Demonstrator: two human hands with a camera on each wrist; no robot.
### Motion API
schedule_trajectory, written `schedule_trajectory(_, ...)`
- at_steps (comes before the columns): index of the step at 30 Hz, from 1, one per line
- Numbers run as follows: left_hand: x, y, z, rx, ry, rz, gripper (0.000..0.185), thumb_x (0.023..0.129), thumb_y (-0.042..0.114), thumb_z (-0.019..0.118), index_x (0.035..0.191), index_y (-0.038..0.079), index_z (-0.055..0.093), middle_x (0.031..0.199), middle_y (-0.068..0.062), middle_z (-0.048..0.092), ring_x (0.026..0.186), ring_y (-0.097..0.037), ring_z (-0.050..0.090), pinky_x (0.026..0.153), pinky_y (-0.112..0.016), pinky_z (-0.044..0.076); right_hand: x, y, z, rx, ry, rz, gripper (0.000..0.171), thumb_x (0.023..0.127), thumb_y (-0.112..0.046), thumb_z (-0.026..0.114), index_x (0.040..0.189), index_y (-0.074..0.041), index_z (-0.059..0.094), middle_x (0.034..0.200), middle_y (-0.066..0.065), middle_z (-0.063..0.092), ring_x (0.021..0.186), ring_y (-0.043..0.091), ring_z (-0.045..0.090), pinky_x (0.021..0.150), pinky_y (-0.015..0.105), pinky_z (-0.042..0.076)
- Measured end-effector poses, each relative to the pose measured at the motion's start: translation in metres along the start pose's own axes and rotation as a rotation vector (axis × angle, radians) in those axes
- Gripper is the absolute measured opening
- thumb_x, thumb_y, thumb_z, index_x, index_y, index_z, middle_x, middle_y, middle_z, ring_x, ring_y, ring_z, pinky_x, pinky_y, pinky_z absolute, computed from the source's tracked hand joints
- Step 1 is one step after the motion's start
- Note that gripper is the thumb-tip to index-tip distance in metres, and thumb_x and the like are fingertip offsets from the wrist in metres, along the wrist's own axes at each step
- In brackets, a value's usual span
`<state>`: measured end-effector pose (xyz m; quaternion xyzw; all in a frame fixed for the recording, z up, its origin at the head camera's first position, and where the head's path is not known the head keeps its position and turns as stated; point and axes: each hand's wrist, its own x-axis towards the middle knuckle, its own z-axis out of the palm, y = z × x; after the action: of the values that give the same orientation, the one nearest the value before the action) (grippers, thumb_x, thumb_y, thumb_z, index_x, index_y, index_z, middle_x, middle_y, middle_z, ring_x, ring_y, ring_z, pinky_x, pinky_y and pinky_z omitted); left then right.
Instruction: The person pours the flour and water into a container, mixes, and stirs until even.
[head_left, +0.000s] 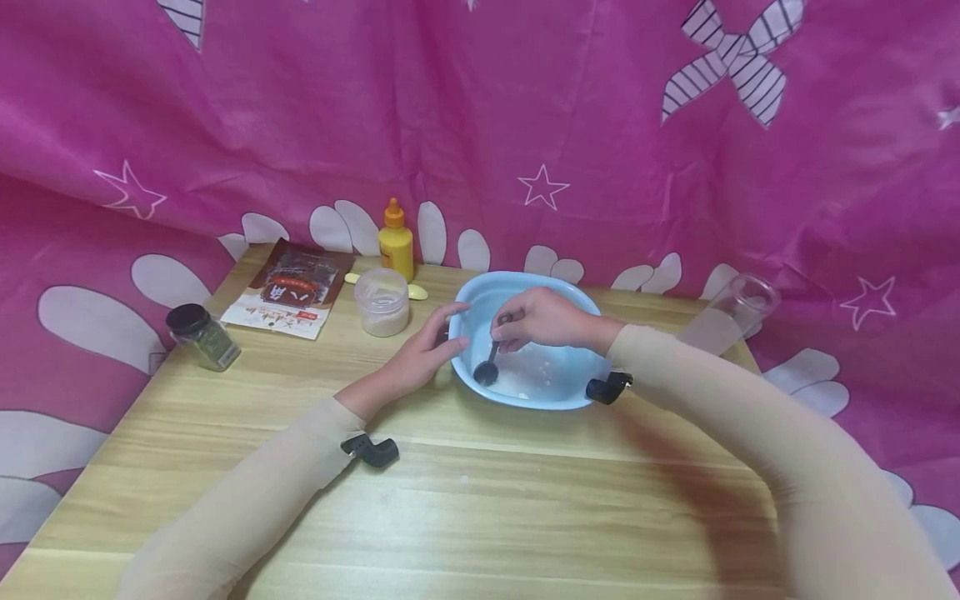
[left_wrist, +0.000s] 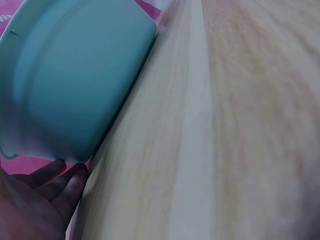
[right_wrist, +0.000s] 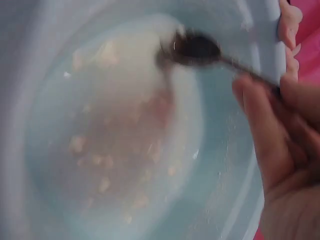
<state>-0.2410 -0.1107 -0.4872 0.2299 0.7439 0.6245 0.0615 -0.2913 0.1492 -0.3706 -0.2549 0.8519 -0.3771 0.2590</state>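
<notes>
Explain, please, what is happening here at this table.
The person's right hand pinches a dark spoon, its bowl inside a light blue basin. The left hand touches the basin's left side. Inside are pale lumps in what looks like cloudy liquid. Left of the basin are a clear jar, a yellow bottle and a packet.

A plain beige left sleeve [head_left: 258, 500] and a matching right sleeve [head_left: 750, 417], both long and close-fitting, end at the wrists. Each bears a curved piece of black plastic [head_left: 375, 452] near its end. The left hand [head_left: 420, 354] and right hand [head_left: 543, 318] are bare.
</notes>
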Motion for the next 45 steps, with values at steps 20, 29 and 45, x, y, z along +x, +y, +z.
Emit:
schedule_trajectory(20, -0.001, 0.0, 0.0, 0.002, -0.002, -0.005, 0.059, 0.115, 0.023, 0.06, 0.17, 0.018, 0.037, 0.174, -0.024, 0.038, 0.155, -0.045, 0.047, 0.122, -0.058, 0.048, 0.015, 0.005, -0.012, -0.012, 0.203, 0.055, 0.016, 0.105, -0.015, 0.081, 0.116, -0.003, 0.083, 0.105, 0.009, 0.082, 0.105, 0.032, 0.082, 0.093, 0.04, 0.068)
schedule_trajectory(29, 0.0, 0.0, -0.001, 0.01, 0.002, 0.003, 0.06, 0.115, 0.024, 0.06, 0.17, 0.018, 0.037, 0.176, -0.022, 0.036, 0.156, -0.045, 0.047, 0.124, -0.059, 0.046, 0.007, -0.002, -0.017, -0.142, 0.079, 0.022, 0.015, 0.104, -0.012, 0.079, 0.11, 0.001, 0.083, 0.094, 0.007, 0.082, 0.09, 0.023, 0.083, 0.083, 0.033, 0.069)
schedule_trajectory(45, 0.0, 0.0, 0.0, 0.016, 0.009, -0.006, 0.059, 0.116, 0.025, 0.06, 0.17, 0.02, 0.038, 0.179, -0.018, 0.032, 0.158, -0.044, 0.044, 0.127, -0.059, 0.041, 0.013, 0.017, -0.04, -0.206, 0.263, 0.057, 0.011, 0.106, -0.014, 0.078, 0.109, -0.004, 0.083, 0.098, 0.009, 0.082, 0.091, 0.021, 0.083, 0.086, 0.034, 0.069)
